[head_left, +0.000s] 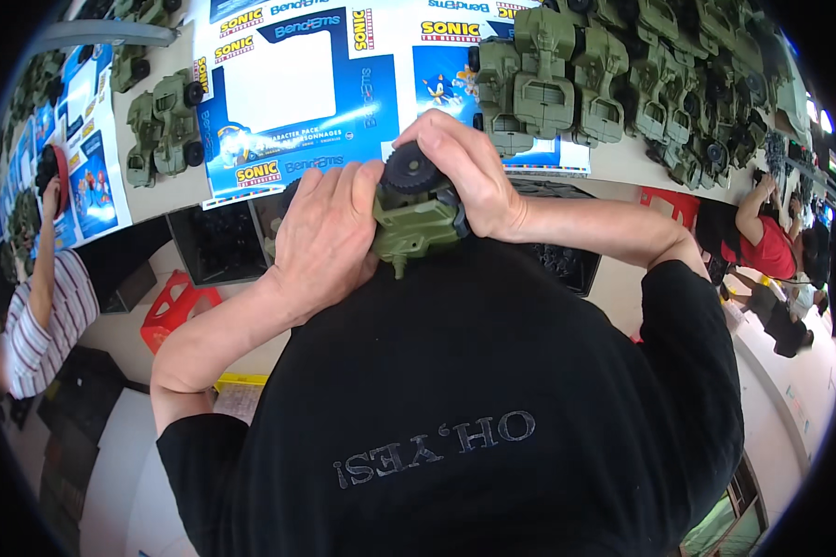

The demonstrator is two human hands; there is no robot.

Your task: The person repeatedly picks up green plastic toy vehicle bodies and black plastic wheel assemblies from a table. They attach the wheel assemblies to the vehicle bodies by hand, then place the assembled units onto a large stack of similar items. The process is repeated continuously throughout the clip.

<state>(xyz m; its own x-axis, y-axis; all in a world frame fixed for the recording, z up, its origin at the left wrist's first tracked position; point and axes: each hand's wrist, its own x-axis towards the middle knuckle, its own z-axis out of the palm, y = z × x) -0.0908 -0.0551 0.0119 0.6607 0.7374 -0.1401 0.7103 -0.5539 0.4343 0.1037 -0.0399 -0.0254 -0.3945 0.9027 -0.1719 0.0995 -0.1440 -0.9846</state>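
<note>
Close to my chest, at the table's near edge, I hold an olive-green toy military vehicle (420,226) tilted in both hands. My left hand (323,232) is closed round its left side and hides that part. A black ribbed wheel (412,170) faces up at the top of the toy. My right hand (474,176) is closed on the toy's right side, its bent fingers at the wheel. The fingertips under the toy are hidden.
Blue and white printed card sheets (283,93) lie on the table. Many green toy vehicles crowd the right (543,88), and a few sit at the left (165,130). Black crates (218,243) and a red stool (176,306) stand below. Co-workers are at left (51,316) and right (766,243).
</note>
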